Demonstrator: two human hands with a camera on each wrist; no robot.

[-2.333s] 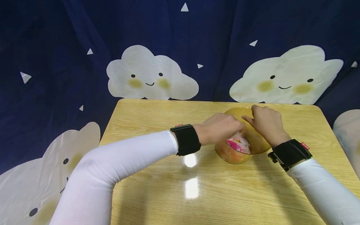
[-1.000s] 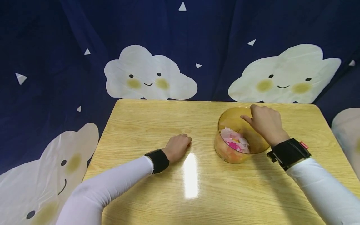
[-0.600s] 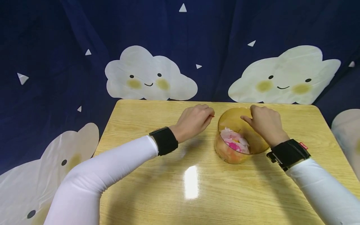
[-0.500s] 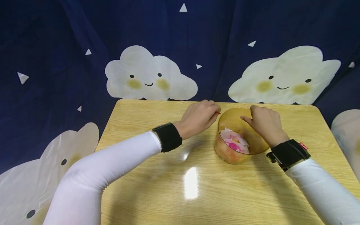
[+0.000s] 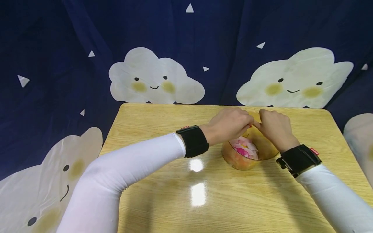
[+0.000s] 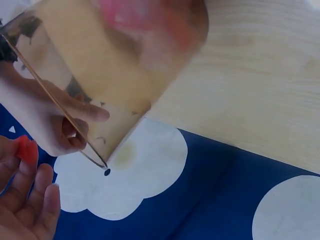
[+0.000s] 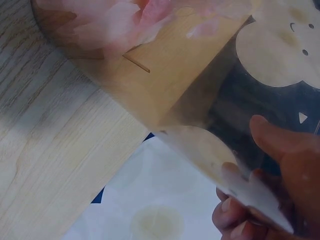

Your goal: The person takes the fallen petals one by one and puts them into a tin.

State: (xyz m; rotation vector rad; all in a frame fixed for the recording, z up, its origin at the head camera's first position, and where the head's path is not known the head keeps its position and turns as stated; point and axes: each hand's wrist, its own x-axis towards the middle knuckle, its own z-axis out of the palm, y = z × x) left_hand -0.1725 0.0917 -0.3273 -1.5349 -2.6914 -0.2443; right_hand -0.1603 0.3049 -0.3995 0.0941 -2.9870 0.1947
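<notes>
A clear amber bowl (image 5: 240, 161) stands on the right half of the table, with pink and white petals (image 5: 246, 149) lying in its bottom. My right hand (image 5: 276, 128) grips the bowl's far right rim; in the right wrist view its thumb (image 7: 272, 137) is inside the wall and the curled fingers are outside. Over the bowl's opening, my left hand (image 5: 231, 124) pinches a small red petal (image 6: 27, 149) at its fingertips. The left wrist view shows the other left fingers (image 6: 42, 200) loosely bent. In the head view this hand hides the bowl's left rim.
The light wood table (image 5: 233, 200) extends in front of the bowl and to its left, with bright reflections (image 5: 198, 194) on its surface. Behind the table's back edge hangs a dark blue curtain (image 5: 221, 42) printed with white clouds (image 5: 157, 71).
My left hand left the bowl for the tabletop on the left, then rose and moved right to the bowl with the red petal. My right hand stays on the rim.
</notes>
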